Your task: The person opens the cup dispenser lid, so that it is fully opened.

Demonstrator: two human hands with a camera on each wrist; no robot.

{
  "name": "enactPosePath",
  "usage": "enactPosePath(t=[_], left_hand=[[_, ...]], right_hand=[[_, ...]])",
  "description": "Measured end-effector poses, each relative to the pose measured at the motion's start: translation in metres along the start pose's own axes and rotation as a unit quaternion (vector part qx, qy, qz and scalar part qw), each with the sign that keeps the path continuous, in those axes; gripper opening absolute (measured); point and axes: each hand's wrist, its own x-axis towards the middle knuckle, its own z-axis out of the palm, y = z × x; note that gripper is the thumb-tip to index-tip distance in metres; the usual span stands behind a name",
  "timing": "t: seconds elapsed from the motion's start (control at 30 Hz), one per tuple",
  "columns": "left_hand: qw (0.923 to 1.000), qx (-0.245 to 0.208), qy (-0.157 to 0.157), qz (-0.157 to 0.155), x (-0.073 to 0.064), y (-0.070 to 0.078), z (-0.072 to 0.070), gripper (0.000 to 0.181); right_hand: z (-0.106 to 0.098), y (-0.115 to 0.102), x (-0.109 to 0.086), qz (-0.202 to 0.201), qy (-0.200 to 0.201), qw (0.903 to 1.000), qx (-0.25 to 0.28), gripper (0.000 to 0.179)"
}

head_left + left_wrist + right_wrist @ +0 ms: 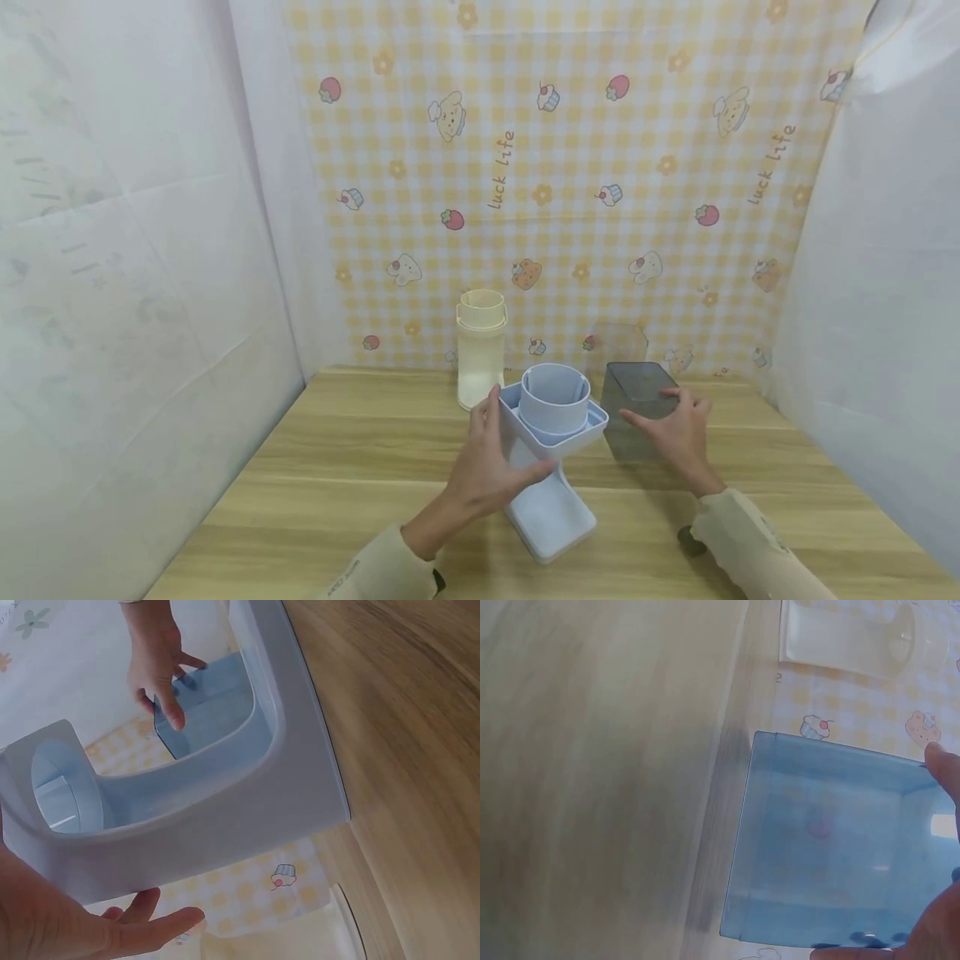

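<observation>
A light blue plastic dispenser stand (551, 508) is at the middle front, with a round collar (556, 400) inside its square top and a shallow tray as its foot. My left hand (487, 467) grips the square top, thumb along the near side and fingers at the left. To the right, my right hand (678, 429) holds a see-through grey box (633, 417) near its upper end, thumb and fingers spread across it. This box looks blue in the right wrist view (825, 840). Part of the right hand lies outside that view.
Behind the blue stand, a cream stand (481, 350) of similar shape stands near the back of the wooden table (360, 467). A clear box (618, 342) is behind the grey one. A checked cloth (570, 167) hangs at the back, with white sheets at both sides.
</observation>
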Motion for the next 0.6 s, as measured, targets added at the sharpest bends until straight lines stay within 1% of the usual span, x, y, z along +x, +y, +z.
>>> enactPosePath(t=[0.2,0.33,0.47,0.6], left_hand=[[0.9996,-0.021,0.012,-0.014,0.004,0.004,0.003,0.122],[0.999,-0.039,0.016,-0.013,0.006,0.004,0.004,0.121],[0.9987,-0.043,0.022,0.018,0.009,0.0,0.004,0.117],[0.998,-0.014,0.036,0.05,0.014,-0.006,0.004,0.111]], right_hand=[[0.0,0.002,-0.002,-0.009,-0.012,0.9999,0.001,0.082],[-0.002,0.002,-0.005,-0.013,-0.023,0.9996,0.01,0.069],[-0.008,0.001,-0.007,-0.024,-0.043,0.9987,-0.006,0.065],[-0.016,-0.002,-0.007,-0.018,-0.065,0.9972,-0.033,0.072]])
